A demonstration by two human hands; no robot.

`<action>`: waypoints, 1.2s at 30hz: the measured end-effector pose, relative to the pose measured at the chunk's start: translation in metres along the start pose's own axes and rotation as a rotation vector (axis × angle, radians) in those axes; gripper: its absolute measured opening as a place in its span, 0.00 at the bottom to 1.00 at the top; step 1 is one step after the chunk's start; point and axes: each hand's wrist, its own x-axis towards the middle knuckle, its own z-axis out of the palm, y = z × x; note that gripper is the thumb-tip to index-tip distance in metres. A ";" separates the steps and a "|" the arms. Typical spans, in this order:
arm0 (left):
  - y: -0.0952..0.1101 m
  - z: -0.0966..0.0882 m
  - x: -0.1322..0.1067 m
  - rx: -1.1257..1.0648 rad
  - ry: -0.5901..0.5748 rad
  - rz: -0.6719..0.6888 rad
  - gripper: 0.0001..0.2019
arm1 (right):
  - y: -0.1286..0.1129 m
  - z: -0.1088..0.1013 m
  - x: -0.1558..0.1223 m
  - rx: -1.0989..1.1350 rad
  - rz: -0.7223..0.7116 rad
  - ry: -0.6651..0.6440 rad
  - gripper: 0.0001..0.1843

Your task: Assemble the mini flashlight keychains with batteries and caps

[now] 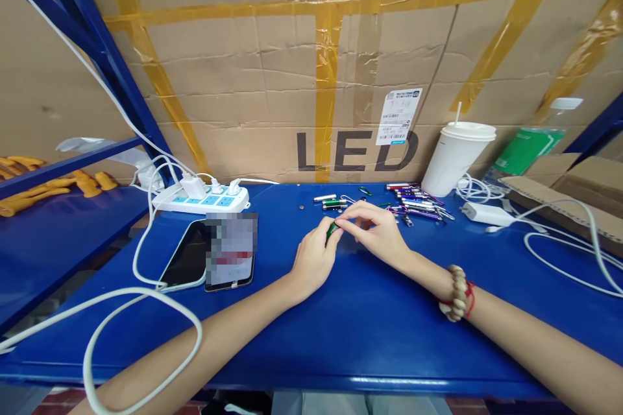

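Note:
My left hand is closed round a small green flashlight, mostly hidden by the fingers. The thumb and fingertips of my right hand pinch together at its upper end; whatever small part they grip there is too hidden to name. Just beyond my hands lie a green and black flashlight, a silver tube and a loose green clip. Right of these is a pile of purple, silver and red mini flashlights with cords and clips.
A power strip and two phones are on the left, with a white cable looping over my left forearm. A lidded cup, a bottle, a charger and an open carton stand right. A taped cardboard box forms the back.

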 end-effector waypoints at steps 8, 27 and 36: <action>-0.002 0.001 0.000 -0.025 -0.003 -0.007 0.09 | -0.002 0.002 -0.001 0.031 0.010 -0.079 0.11; 0.006 0.000 -0.006 0.034 0.015 0.070 0.13 | 0.028 0.025 0.008 -0.350 -0.090 -0.365 0.16; 0.002 0.005 -0.002 -0.034 0.035 0.275 0.17 | 0.044 0.062 0.038 -0.525 -0.125 -0.511 0.26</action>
